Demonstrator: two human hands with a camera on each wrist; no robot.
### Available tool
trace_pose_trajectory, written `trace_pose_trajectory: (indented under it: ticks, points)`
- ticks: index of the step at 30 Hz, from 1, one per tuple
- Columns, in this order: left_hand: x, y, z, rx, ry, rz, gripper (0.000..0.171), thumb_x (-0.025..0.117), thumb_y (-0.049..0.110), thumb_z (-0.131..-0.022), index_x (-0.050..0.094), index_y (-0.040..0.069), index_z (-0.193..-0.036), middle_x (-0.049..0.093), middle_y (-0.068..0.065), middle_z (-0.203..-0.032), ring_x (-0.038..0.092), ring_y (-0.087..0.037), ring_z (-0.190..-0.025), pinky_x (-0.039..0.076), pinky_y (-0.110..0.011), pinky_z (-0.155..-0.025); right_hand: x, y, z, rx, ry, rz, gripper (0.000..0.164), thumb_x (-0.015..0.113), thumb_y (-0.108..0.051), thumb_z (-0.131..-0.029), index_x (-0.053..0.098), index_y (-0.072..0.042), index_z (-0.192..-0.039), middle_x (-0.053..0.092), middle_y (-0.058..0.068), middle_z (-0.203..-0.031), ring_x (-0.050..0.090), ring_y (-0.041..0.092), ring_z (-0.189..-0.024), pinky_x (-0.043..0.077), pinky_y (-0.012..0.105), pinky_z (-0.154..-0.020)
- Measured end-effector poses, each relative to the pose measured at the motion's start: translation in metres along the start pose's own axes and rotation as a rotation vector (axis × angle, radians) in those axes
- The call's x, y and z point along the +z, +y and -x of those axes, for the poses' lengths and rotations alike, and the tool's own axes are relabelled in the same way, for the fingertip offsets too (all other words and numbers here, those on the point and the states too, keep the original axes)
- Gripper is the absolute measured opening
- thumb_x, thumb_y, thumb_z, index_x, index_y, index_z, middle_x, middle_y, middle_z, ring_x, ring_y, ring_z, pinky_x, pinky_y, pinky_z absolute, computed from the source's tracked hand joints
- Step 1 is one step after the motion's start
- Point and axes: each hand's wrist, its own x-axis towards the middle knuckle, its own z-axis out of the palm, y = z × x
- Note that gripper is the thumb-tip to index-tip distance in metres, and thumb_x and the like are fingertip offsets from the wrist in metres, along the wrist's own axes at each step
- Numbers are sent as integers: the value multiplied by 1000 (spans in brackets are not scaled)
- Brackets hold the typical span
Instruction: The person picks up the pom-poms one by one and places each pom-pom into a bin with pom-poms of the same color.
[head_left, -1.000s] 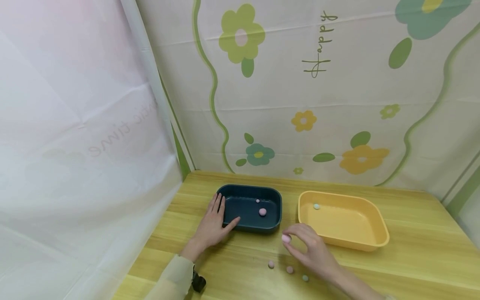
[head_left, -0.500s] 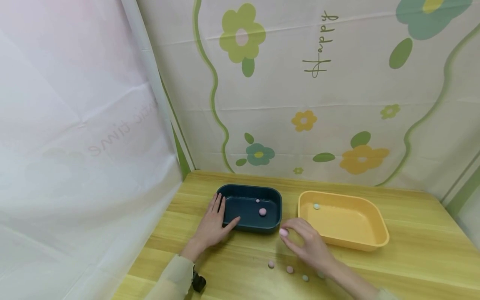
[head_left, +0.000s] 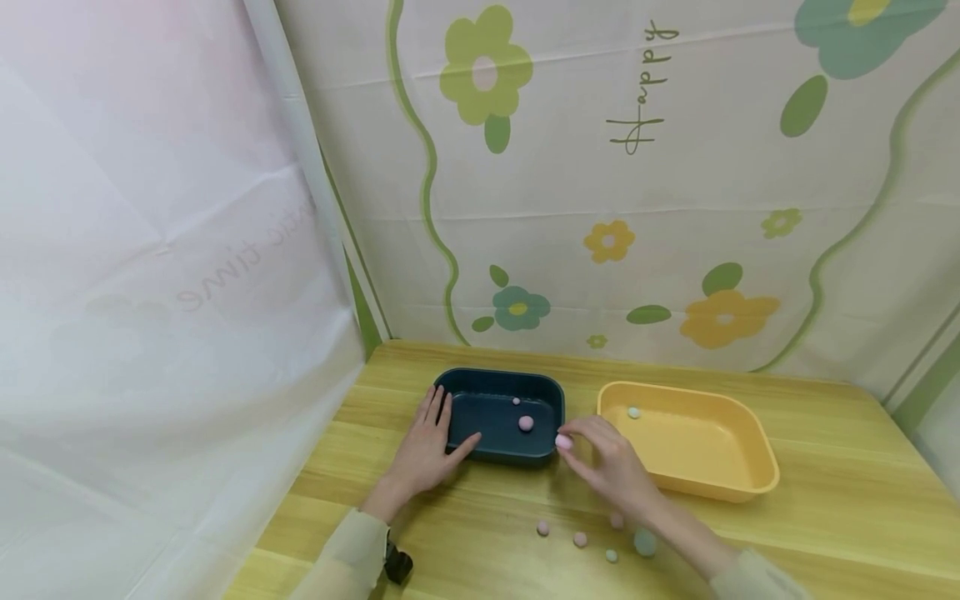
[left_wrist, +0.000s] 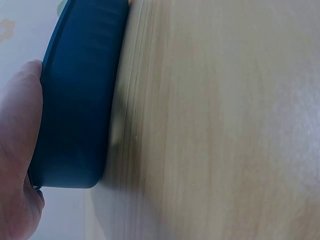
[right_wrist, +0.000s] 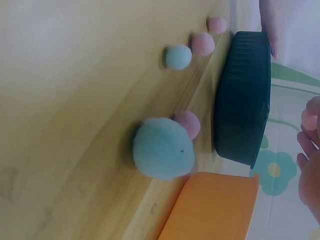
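Observation:
Between thumb and fingertips my right hand [head_left: 611, 467] pinches a pink ball [head_left: 564, 442], right by the near right corner of the dark blue tray [head_left: 495, 457]. My left hand [head_left: 425, 450] rests with straight, spread fingers on that tray's left end and near rim; in the left wrist view its thumb side lies along the rim. Inside the blue tray sit a larger pink ball [head_left: 527, 424] and a tiny pink ball [head_left: 516, 402]. Below my right hand, several pink and mint balls lie on the table, the biggest a mint ball [right_wrist: 164, 149].
A yellow tray [head_left: 705, 483] stands to the right of the blue one, holding a small mint ball [head_left: 633, 412]. Behind the wooden table [head_left: 450, 550] hangs a flower-printed cloth [head_left: 555, 183]. A white sheet [head_left: 165, 333] hangs at the left.
My right hand has moved up and slightly left with the pink ball, toward the blue tray. A pink ball and the big mint ball have come into sight beneath it. My left hand stays put.

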Motion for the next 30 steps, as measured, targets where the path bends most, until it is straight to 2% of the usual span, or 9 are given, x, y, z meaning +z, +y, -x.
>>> trace_pose_trajectory:
  ticks: [3, 6, 8, 10, 16, 22, 30]
  points:
    - [0, 0, 0, -2, -2, 2, 103, 50, 72, -107, 23, -2, -173, 12, -22, -185, 8, -41, -174, 22, -56, -140, 1, 3, -4, 12, -10, 9, 33, 92, 4, -81, 79, -8, -109, 81, 2, -107, 74, 21, -101, 54, 11, -100]
    - [0, 0, 0, -1, -3, -1, 103, 50, 73, -107, 23, -2, -173, 11, -22, -185, 7, -40, -174, 22, -56, -140, 2, 5, -8, 23, -19, 21, 30, 92, 1, -83, 79, -7, -109, 81, 2, -107, 75, 21, -101, 63, 27, -93]
    - [0, 0, -1, 1, -2, -2, 103, 50, 73, -107, 23, -2, -173, 12, -23, -185, 7, -40, -174, 22, -56, -140, 5, 7, -10, 31, -24, 28, 28, 91, 0, -84, 79, -8, -108, 81, 2, -106, 75, 21, -101, 65, 37, -89]
    - [0, -1, 0, 4, 0, -6, 103, 50, 73, -107, 24, -2, -173, 12, -23, -185, 8, -41, -174, 23, -56, -140, 7, 10, -12, 40, -30, 32, 27, 91, 0, -86, 79, -8, -108, 80, 2, -105, 75, 20, -100, 66, 42, -87]
    - [1, -1, 0, 7, 7, -5, 103, 50, 72, -107, 25, -3, -173, 14, -24, -184, 9, -41, -174, 24, -56, -139, 16, 15, -19, 76, -56, 49, 24, 90, -1, -88, 78, -7, -108, 79, 3, -104, 73, 20, -98, 66, 42, -87]
    - [1, -1, 0, 14, 22, 8, 102, 51, 72, -107, 26, -3, -172, 15, -25, -184, 11, -42, -174, 26, -57, -139, 23, 19, -28, 134, -94, 72, 22, 89, -5, -91, 78, -6, -111, 80, 6, -108, 74, 24, -103, 66, 45, -91]
    - [1, -1, -1, 11, 19, -7, 102, 50, 73, -107, 28, -3, -172, 16, -24, -184, 12, -42, -173, 26, -56, -139, 31, 25, -35, 163, -94, 63, 21, 88, -5, -92, 78, -6, -110, 79, 7, -107, 73, 24, -103, 65, 46, -91]
